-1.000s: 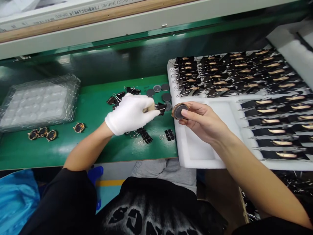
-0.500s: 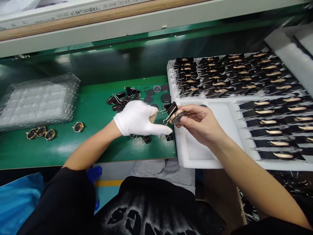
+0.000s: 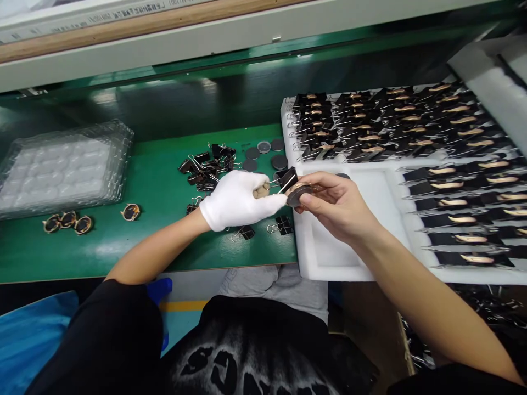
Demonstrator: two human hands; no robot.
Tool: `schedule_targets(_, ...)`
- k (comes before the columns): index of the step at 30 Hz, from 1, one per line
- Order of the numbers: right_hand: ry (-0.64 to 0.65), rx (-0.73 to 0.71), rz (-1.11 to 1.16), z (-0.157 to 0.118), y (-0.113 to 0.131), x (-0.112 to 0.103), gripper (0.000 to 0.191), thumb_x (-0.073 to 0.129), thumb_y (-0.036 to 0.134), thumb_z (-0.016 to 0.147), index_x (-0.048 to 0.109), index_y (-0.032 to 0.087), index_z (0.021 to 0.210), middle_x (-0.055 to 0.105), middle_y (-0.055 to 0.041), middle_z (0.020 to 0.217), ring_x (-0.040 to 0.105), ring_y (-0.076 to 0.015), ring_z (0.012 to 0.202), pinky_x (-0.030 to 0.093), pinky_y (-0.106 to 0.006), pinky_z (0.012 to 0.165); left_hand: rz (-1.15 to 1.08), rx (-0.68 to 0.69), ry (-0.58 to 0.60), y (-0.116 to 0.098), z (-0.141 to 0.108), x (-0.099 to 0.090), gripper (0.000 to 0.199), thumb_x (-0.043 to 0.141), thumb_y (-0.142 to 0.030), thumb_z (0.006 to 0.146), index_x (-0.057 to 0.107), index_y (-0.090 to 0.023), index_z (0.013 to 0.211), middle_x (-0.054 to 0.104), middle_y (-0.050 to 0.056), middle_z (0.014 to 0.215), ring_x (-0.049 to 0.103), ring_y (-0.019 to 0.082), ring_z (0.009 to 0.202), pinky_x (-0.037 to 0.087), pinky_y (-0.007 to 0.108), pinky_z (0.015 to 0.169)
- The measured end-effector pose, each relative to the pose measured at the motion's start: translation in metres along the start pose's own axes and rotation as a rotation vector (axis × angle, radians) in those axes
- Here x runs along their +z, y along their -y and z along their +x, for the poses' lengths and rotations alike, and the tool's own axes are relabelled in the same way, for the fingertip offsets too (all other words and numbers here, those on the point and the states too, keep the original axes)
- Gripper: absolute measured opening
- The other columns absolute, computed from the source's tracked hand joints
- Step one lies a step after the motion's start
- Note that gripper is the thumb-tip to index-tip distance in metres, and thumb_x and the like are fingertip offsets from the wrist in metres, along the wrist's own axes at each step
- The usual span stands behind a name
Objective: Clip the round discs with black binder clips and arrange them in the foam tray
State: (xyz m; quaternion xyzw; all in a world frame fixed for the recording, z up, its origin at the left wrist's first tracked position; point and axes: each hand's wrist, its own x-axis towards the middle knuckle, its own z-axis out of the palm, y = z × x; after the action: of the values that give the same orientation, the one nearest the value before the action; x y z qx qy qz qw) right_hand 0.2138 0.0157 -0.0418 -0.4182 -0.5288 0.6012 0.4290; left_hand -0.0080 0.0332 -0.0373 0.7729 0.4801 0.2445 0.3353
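At the left of the table (image 3: 164, 252), trays (image 3: 69, 170) are placed; before them, watches (image 3: 83, 224) are laid. In the middle, clips (image 3: 212, 166) are scattered. Between these and the foam (image 3: 307, 258), set at the right, discs (image 3: 279, 161) are found. In the foam, clamped pieces (image 3: 455, 219) are lined up.
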Motion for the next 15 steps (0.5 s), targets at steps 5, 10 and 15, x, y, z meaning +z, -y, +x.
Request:
schedule_targets(5, -0.001, 0.015, 0.01, 0.001, 0.0, 0.001, 0.032, 0.095, 0.041, 0.071, 0.077, 0.026, 0.094, 0.075, -0.0016, 0.087, 0.066, -0.0158, 0.073, 0.056, -0.03, 0.063, -0.017, -0.039, -0.062, -0.002, -0.002, 0.005, 0.053, 0.057, -0.063, 0.085, 0.041, -0.021, 0.058, 0.038, -0.004, 0.054, 0.032, 0.01, 0.055, 0.024, 0.028, 0.052)
schedule_targets(10, -0.045, -0.014, -0.039, 0.001, 0.01, -0.001, 0.031, 0.092, 0.046, 0.073, 0.077, 0.028, 0.093, 0.077, -0.0044, 0.114, 0.07, -0.0194, 0.086, 0.055, -0.032, 0.063, 0.036, -0.01, -0.088, 0.0, -0.001, 0.002, 0.052, 0.056, -0.059, 0.085, 0.036, -0.021, 0.056, 0.034, -0.005, 0.052, 0.031, 0.009, 0.052, 0.024, 0.028, 0.052)
schedule_targets(15, -0.102, -0.015, -0.134, 0.005, 0.025, -0.018, 0.033, 0.091, 0.051, 0.074, 0.078, 0.03, 0.095, 0.075, -0.0022, 0.095, 0.068, -0.0189, 0.083, 0.056, -0.034, 0.068, -0.035, 0.073, 0.013, 0.003, -0.002, -0.001, 0.052, 0.056, -0.054, 0.09, 0.034, -0.02, 0.057, 0.031, -0.006, 0.053, 0.028, 0.008, 0.053, 0.023, 0.027, 0.052)
